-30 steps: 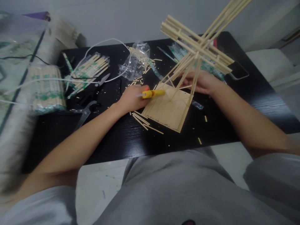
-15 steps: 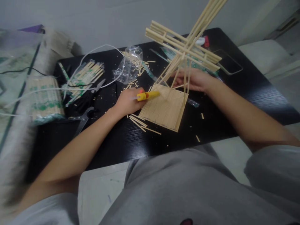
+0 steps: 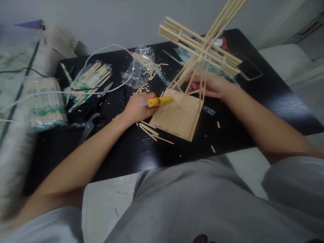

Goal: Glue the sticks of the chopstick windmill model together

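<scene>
Left hand (image 3: 138, 108) closed in a grip on yellow glue gun (image 3: 162, 101), stick frame (image 3: 202, 50) up on its base (image 3: 174, 118)

Wrapped by the fingers, the glue gun is held at the left side of the base, its front end overlapping the base in view; whether anything is touched by it cannot be told. Behind the slanted legs (image 3: 200, 79), the right hand (image 3: 209, 84) is held with fingers curled; whether a stick is pinched there cannot be made out. And plenty has been put together! Sticks are packed side by side in the base, legs are raised from it, and crossed sticks are carried on top. Less finished, it would seem, are the sides, left open between the legs. At the base's near left corner, loose sticks (image 3: 152, 131) are left unattached on the table (image 3: 121, 155). Farther out, cut pieces (image 3: 152, 69) are heaped by crumpled plastic (image 3: 135, 72), and scissors (image 3: 105, 89) and a wrapped bundle (image 3: 45, 104) are seen to the left.
</scene>
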Demonstrator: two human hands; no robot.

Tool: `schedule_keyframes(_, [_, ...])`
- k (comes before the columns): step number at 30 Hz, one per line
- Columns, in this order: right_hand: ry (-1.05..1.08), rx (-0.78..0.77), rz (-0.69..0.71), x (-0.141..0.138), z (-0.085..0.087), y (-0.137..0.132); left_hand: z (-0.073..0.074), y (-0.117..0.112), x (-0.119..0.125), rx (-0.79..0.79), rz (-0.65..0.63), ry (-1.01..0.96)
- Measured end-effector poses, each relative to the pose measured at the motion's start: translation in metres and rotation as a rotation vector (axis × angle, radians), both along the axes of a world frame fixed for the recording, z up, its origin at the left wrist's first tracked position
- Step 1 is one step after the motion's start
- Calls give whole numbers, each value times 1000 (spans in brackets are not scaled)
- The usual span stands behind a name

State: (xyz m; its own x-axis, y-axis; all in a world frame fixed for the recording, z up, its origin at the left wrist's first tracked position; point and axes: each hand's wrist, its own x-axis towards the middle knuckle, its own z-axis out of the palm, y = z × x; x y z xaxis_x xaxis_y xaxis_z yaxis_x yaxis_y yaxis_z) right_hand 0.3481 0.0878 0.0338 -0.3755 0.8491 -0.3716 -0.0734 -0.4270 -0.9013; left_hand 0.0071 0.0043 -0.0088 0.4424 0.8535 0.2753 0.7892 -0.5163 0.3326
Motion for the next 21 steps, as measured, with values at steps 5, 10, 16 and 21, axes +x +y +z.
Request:
schedule_keyframes(5, [5,17,-9,2,-7,3,0,0,0,15,-8,12])
schedule_keyframes(10, [3,9,-6,2,-6,4,1,-1,1,0,6,-8])
schedule_keyframes(16, [-10,-4,-13,0,1,0,2,-1,2,-32,12,-27])
schedule_keyframes(21, [-11,-5,-56,-4,2,-4,2,-1,1,-13,3,-13])
